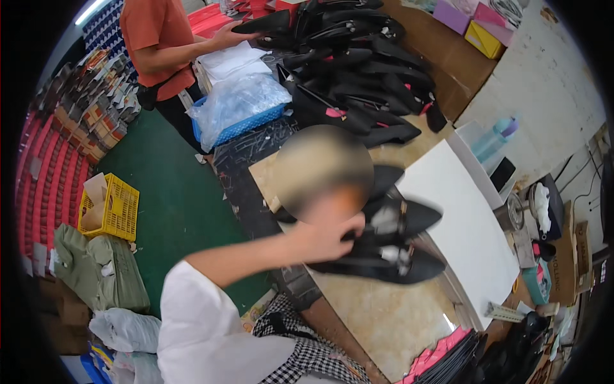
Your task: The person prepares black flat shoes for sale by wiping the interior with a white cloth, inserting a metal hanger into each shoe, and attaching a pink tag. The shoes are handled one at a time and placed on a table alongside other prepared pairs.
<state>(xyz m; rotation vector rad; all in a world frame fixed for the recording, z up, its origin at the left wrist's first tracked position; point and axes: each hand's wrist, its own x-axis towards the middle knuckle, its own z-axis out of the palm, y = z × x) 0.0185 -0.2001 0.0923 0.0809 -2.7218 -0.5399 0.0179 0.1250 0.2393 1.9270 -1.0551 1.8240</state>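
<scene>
My left hand, blurred by motion, reaches across the table from a white sleeve. Its fingers curl around the rear part of a black pointed shoe. Right beside it lies another black pointed shoe; both have a pale, shiny ornament on top. Part of a third black shoe shows behind them. A round blurred patch covers the area just beyond my hand, so what is there is hidden. The shoe toes reach over the edge of a stack of white sheets. My right hand is out of view.
A large pile of black shoes covers the table's far part. A co-worker in an orange shirt holds a black shoe there. A blue basket with clear plastic bags sits nearby. A white tray holds a bottle and a phone.
</scene>
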